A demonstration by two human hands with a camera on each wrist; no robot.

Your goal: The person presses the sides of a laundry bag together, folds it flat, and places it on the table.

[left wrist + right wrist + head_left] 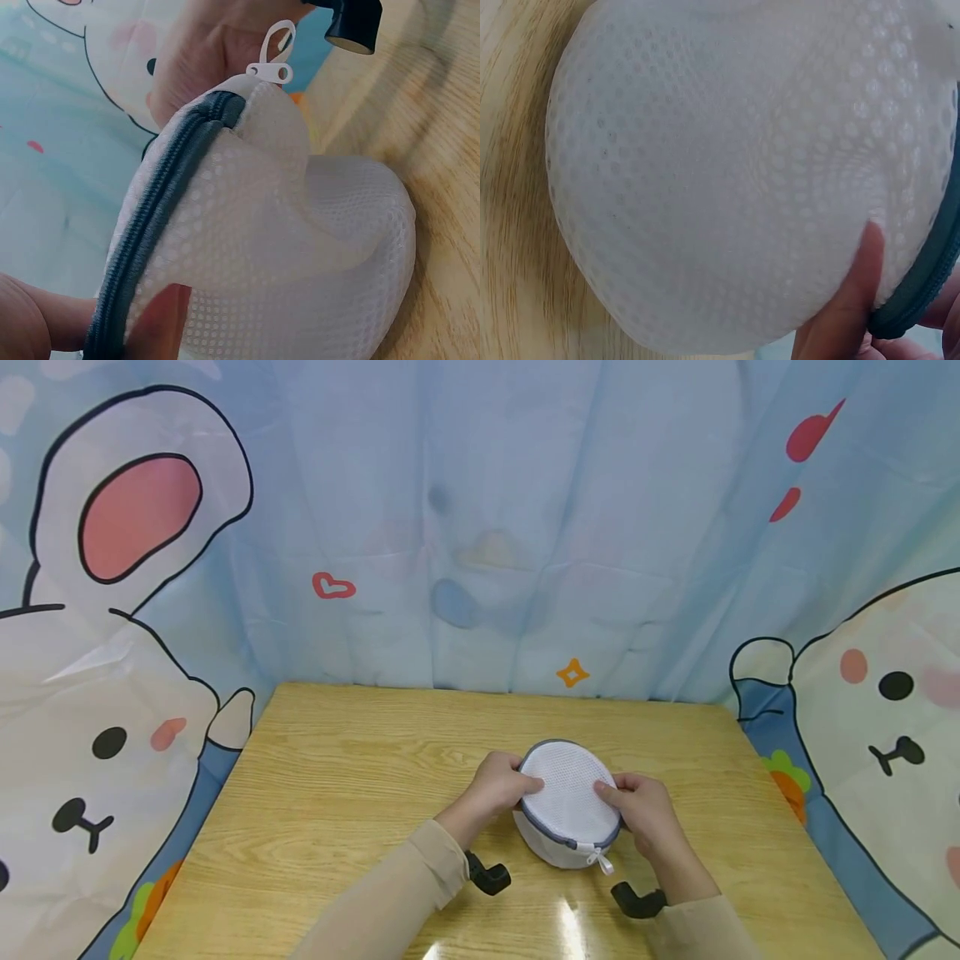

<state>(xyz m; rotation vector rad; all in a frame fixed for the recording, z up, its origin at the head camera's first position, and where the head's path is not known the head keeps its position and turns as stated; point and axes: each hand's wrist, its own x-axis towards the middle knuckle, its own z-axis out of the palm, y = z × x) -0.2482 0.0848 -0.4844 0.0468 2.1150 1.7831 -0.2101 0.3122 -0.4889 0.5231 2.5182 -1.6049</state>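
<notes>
A round white mesh laundry bag (567, 793) with a dark blue-grey zipper round its top is held tilted over the wooden table. My left hand (501, 783) grips its left rim, thumb on top of the lid. On the opposite rim my right hand (637, 803) holds on the same way, fingers pressing into the mesh side. The white zipper pull (270, 73) hangs at the near end, and the zipper track (154, 199) looks closed along the edge. In the right wrist view, the mesh side (705, 180) bulges, with fingertips (866, 259) denting it.
The wooden table (360, 760) reaches back to a pale blue curtain (487, 527) printed with cartoon animals. A black wrist mount piece (489, 875) sits under the left wrist, another black piece (637, 902) by the right wrist.
</notes>
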